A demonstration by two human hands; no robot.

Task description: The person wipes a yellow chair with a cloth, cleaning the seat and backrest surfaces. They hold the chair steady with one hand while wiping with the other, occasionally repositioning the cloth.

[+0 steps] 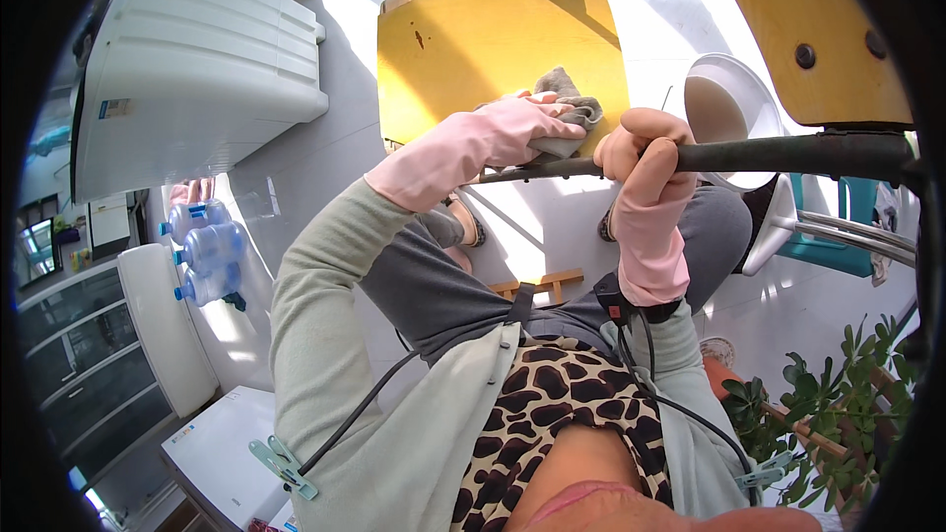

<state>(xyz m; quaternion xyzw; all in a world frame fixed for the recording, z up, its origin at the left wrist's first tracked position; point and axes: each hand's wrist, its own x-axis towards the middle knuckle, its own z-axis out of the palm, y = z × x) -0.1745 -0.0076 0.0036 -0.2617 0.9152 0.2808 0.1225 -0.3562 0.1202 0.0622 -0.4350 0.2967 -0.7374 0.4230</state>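
My left hand (pixel 521 125), in a pink rubber glove, holds a damp-looking grey cloth (pixel 565 85) down against a yellow wooden chair panel (pixel 443 52). The cloth is bunched under and beyond the fingers near the panel's lower right corner. Reddish-brown marks show at the panel's upper left. My right hand (pixel 647 151), gloved too, is closed round the dark metal tube (pixel 768 155) of the chair frame, right of the cloth. That tube runs right to a second yellow wooden panel (pixel 805 7) with dark bolts.
A white bucket (pixel 765 100) with murky liquid stands beyond my right hand. A teal plastic stool (pixel 828 251) and a leafy plant (pixel 835 399) are at the right. At the left are a white ribbed appliance (pixel 199 66) and several blue water bottles (pixel 214 247). Black cables hang by my arms.
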